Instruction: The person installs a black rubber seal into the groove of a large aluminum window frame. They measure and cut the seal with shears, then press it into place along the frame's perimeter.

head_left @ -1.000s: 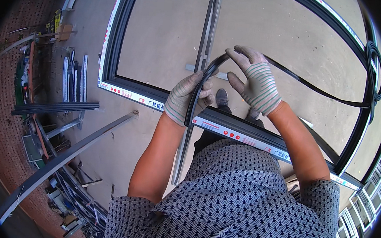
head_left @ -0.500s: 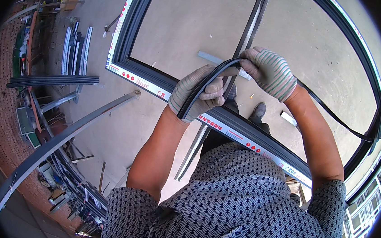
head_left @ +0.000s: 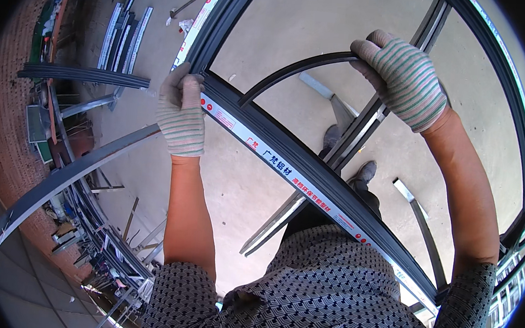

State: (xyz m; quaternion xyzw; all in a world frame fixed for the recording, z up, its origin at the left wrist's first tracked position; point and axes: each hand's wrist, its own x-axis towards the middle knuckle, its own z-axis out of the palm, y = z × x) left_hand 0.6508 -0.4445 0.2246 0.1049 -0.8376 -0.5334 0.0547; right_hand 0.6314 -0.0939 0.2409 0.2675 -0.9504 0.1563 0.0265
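A dark window frame [head_left: 288,151] with printed white film along its edge lies in front of me, raised above the floor. My right hand [head_left: 404,79], in a striped knit glove, is closed on a black rubber sealing strip [head_left: 306,60]. The strip arches left from those fingers and comes down to the frame's near bar, a little right of the near-left corner. At that corner my gloved left hand [head_left: 181,116] has its fingers bent over the frame; their tips partly hide what lies under them. The rest of the strip beyond my right hand is mostly hidden.
Metal bars [head_left: 273,222] pass beneath the frame. A long curved-looking bar [head_left: 74,179] runs at the left, near a bundle of dark profiles [head_left: 86,76]. More profiles [head_left: 123,39] lie on the floor behind. My shoes [head_left: 365,172] show through the frame opening.
My left hand has let go of the strip's bend and moved left to the frame corner. My right hand has moved up and right, holding the strip, now stretched into a longer arch.
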